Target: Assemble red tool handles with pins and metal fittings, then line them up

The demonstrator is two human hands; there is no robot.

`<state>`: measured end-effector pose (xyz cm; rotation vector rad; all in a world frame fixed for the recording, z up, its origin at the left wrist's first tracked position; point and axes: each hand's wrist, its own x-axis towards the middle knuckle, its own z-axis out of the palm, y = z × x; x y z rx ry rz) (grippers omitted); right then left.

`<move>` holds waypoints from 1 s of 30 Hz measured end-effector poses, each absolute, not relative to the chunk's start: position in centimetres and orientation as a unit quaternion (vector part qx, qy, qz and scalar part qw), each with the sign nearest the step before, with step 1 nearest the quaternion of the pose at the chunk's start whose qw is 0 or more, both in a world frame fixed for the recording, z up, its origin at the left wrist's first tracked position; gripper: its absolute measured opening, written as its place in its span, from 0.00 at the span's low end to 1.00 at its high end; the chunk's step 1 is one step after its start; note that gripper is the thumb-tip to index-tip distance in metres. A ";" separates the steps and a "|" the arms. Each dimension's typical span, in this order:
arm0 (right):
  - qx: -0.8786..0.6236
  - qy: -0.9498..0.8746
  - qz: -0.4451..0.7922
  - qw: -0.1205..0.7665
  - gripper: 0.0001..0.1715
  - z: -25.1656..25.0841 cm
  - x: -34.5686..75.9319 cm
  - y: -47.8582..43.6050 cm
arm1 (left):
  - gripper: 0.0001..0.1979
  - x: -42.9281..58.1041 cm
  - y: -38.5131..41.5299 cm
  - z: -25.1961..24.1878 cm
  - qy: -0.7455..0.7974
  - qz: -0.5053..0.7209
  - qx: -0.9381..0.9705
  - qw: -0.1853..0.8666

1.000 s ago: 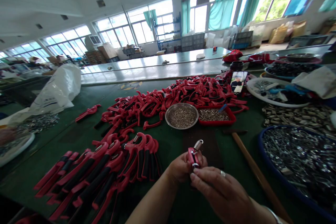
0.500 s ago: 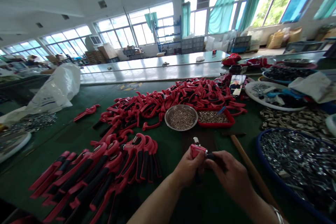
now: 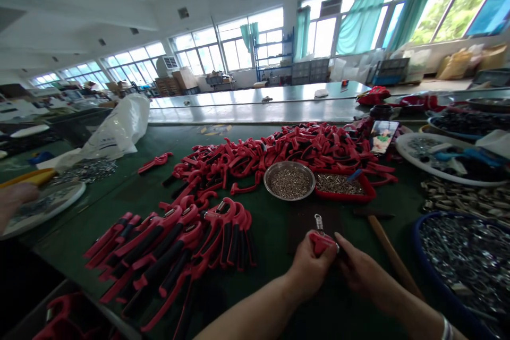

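My left hand (image 3: 313,263) grips a red hand grip exerciser (image 3: 321,243), whose steel coil spring (image 3: 318,222) sticks up above my fingers. My right hand (image 3: 364,276) presses against the far side of the same piece, and its lower part is hidden by my fingers. To the left of my hands lie rows of finished red exercisers with black foam handles (image 3: 171,244). A wooden-handled hammer (image 3: 392,257) lies just right of my right hand. Behind them is a heap of red exerciser parts (image 3: 303,146).
A steel bowl of small metal parts (image 3: 289,180) and a red tray of pins (image 3: 338,183) stand ahead. A blue-rimmed basin of steel rings (image 3: 458,260) sits right. At far left, a co-worker's hand (image 3: 16,199) is over a white plate (image 3: 51,207).
The view has swung left, shifting the scene right. The piece has turned so its spring stands upright, and a co-worker's hand has come into view at the left.
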<state>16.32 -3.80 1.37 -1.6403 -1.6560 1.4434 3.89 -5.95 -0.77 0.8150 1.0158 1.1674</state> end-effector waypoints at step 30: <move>-0.547 -0.703 0.426 0.159 0.39 1.7 16.2 -2.8 | 0.28 3.2 -5.2 -0.1 0.425 0.471 0.233 0.737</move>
